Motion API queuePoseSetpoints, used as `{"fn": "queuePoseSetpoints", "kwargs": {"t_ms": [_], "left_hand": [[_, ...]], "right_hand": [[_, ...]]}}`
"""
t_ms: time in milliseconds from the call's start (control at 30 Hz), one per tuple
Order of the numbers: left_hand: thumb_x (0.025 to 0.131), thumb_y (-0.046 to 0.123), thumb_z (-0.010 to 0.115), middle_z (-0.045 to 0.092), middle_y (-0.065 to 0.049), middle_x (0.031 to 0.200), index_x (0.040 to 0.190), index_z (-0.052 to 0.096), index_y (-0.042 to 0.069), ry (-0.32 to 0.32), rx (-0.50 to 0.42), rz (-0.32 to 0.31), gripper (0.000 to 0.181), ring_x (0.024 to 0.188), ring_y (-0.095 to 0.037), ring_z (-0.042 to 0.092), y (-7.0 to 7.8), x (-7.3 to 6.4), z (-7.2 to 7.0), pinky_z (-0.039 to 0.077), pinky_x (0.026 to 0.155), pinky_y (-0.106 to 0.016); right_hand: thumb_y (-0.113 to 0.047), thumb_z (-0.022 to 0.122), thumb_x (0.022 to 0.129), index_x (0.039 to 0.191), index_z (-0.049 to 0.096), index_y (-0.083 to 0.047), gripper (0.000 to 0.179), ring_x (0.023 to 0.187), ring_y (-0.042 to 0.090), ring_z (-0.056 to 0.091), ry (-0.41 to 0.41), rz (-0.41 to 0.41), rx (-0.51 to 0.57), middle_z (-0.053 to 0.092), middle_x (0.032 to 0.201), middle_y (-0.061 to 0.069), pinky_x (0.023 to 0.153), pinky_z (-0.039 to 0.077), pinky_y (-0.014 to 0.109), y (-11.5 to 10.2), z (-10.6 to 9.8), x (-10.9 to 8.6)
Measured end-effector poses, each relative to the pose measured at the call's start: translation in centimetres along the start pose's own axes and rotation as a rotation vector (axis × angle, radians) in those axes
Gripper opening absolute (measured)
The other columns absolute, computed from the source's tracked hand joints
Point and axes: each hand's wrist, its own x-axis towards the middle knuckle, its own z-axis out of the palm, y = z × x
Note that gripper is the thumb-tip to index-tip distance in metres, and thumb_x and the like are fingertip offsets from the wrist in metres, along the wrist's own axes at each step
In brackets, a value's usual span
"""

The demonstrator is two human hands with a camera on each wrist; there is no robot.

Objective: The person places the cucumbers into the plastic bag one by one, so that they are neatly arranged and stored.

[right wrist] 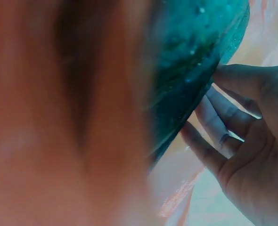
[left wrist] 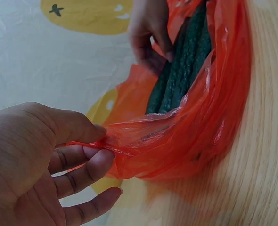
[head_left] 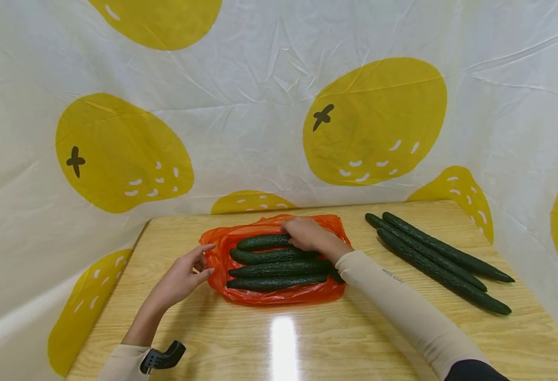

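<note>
An orange-red plastic bag [head_left: 283, 299] lies spread on the table with several dark green cucumbers [head_left: 279, 270] side by side in it. At the bag's left end, my left hand [head_left: 185, 275] pinches the gathered plastic edge between thumb and fingers, as the left wrist view shows. My right hand [head_left: 309, 234] reaches across the bag and grips the farthest cucumber [head_left: 263, 242], thumb on the near side and fingers beyond it. That cucumber's right part is hidden under the hand. In the right wrist view, the fingertips [right wrist: 224, 75] touch the cucumber's edge; blurred reddish plastic covers the left.
Three long cucumbers [head_left: 442, 259] lie slantwise on the right of the wooden table [head_left: 212, 344]. A white sheet with yellow fruit prints [head_left: 259, 132] hangs behind the table and at both sides. A black strap device [head_left: 162, 358] sits on the left wrist.
</note>
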Motion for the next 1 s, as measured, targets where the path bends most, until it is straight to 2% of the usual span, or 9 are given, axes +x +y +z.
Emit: {"fn": "queuePoseSetpoints", "kwargs": {"t_ms": [100,300,500,767,867,1000], "left_hand": [[0.095,0.006,0.069,0.059,-0.004,0.092,0.15,0.045,0.003,0.0,-0.004,-0.002,0.06,0.086,-0.02,0.06,-0.1,0.0,0.0,0.053,0.068,-0.028],[0.095,0.005,0.069,0.059,-0.004,0.092,0.15,0.045,0.003,0.004,-0.001,-0.005,0.06,0.085,-0.02,0.06,-0.2,-0.1,0.1,0.053,0.068,-0.028],[0.095,0.004,0.068,0.059,-0.004,0.093,0.15,0.045,0.003,0.006,0.006,-0.008,0.06,0.085,-0.02,0.06,-0.1,0.0,0.0,0.053,0.068,-0.028],[0.095,0.004,0.068,0.059,-0.004,0.093,0.15,0.045,0.002,0.009,0.004,-0.003,0.06,0.086,-0.02,0.06,0.0,0.0,0.0,0.053,0.069,-0.028],[0.095,0.004,0.068,0.059,-0.004,0.093,0.15,0.045,0.002,0.008,0.003,-0.002,0.06,0.086,-0.02,0.06,-0.1,0.0,0.1,0.053,0.068,-0.028],[0.095,0.004,0.068,0.059,-0.004,0.093,0.15,0.045,0.002,0.004,0.004,-0.004,0.06,0.086,-0.02,0.059,-0.2,0.0,0.1,0.053,0.068,-0.028]], "right_hand": [[-0.006,0.068,0.096,0.123,0.067,-0.005,0.028,0.108,0.031,0.067,-0.018,-0.01,-0.009,0.07,0.119,0.013,0.092,0.054,0.045,0.1,0.2,0.0],[-0.007,0.064,0.098,0.126,0.055,-0.006,0.029,0.102,0.03,0.063,-0.071,-0.025,0.006,0.063,0.114,0.013,0.086,0.053,0.044,0.3,0.4,-0.1],[-0.005,0.064,0.098,0.131,0.051,-0.006,0.035,0.097,0.029,0.061,-0.039,-0.039,0.012,0.059,0.114,0.013,0.085,0.053,0.043,0.4,0.7,0.1],[-0.013,0.071,0.096,0.122,0.059,-0.005,0.03,0.109,0.032,0.057,-0.028,-0.047,-0.019,0.056,0.119,0.016,0.092,0.051,0.044,0.5,1.0,0.2],[-0.017,0.072,0.095,0.117,0.066,-0.004,0.026,0.107,0.031,0.058,-0.02,-0.07,-0.006,0.058,0.116,0.015,0.091,0.051,0.043,0.7,0.9,0.2],[-0.016,0.07,0.097,0.117,0.071,-0.005,0.023,0.105,0.028,0.062,-0.007,-0.103,0.025,0.065,0.112,0.012,0.091,0.052,0.042,1.1,0.9,0.3]]}}
